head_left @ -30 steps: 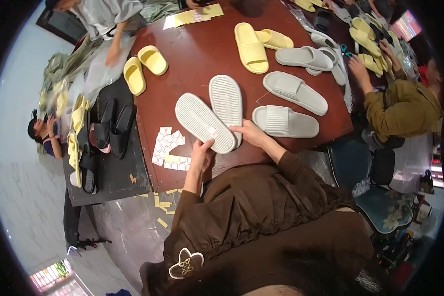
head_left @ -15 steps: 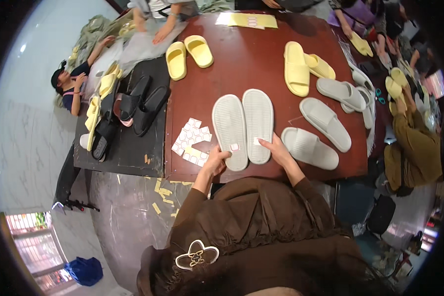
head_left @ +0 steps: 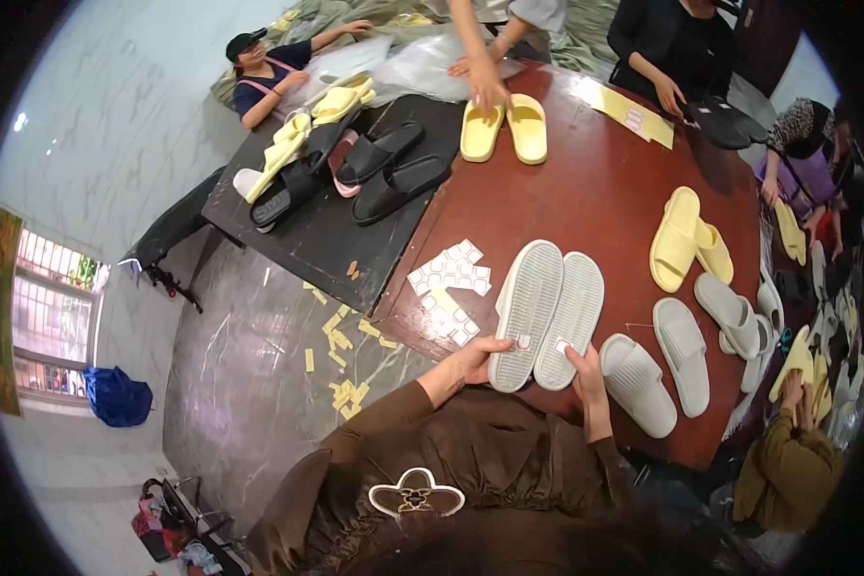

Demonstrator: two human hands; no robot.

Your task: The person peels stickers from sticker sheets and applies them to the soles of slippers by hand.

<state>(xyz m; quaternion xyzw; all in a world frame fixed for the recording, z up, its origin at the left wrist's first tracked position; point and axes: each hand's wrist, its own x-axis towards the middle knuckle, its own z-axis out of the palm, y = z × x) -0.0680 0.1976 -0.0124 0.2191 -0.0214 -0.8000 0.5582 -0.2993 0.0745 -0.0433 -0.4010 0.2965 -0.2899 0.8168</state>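
Grey slipper pair (head_left: 547,312) at table edge (head_left: 394,322) | left hand (head_left: 475,360), right hand (head_left: 586,370) grip heels

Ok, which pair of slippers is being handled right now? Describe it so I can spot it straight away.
Find the round reddish-brown table, then its near edge in front of the person in the brown jacket. The pair of grey slippers lies there sole-up, side by side, with the left hand and right hand at the heels. Unlike the grey slippers to the right, these show ribbed soles with a small sticker near each heel.

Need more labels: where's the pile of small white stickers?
On the red-brown table, left of the upturned grey slippers, just beyond the left hand.
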